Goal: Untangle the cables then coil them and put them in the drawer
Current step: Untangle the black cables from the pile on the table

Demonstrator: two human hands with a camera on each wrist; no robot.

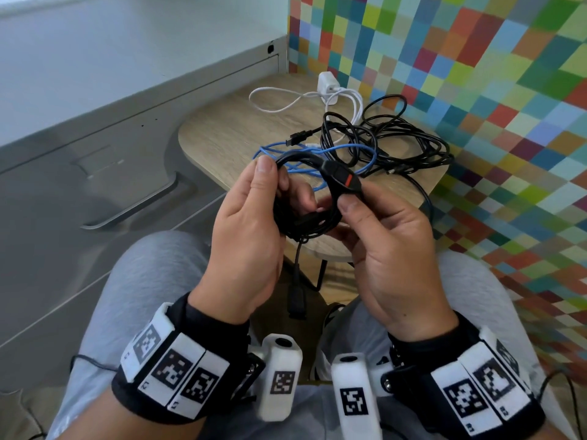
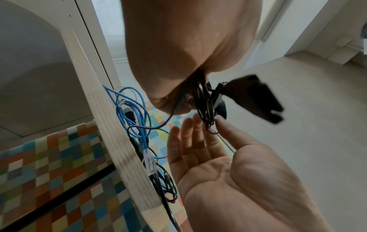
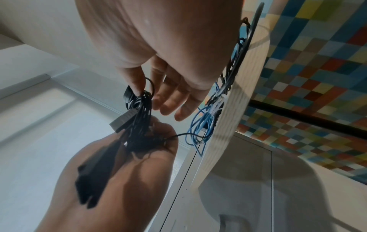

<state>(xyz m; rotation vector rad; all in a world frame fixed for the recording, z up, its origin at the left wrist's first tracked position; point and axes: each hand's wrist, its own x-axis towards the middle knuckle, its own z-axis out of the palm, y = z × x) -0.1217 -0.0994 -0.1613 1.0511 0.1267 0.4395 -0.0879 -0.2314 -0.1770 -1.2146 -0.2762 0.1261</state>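
Both hands hold a black coil [image 1: 305, 214] above the counter [image 1: 222, 134] edge: left hand [image 1: 251, 223] fingers curl round its 9 o'clock side, while the right hand [image 1: 387, 236] pinches the plug [image 1: 341, 179] at 1 o'clock. The loose tail hangs toward 6 o'clock. The tangle [image 1: 365, 144] lies at 12 o'clock, the closed drawer [image 1: 104, 185] at 9 o'clock, nearer the left hand.

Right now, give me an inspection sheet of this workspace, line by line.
Surface: small wooden table, rounded corners, cables on it.
Job's things: black coiled cable with inline switch, held above the table's near edge; drawer in the grey cabinet, closed.
Clutter: nothing seen.
Hands: left hand grips the coil; right hand pinches the switch, fingers straight.
Cables: blue cable, black cable pile and white charger cable loose on the table, the blue and black overlapping.
Surroundings: multicoloured checkered wall.
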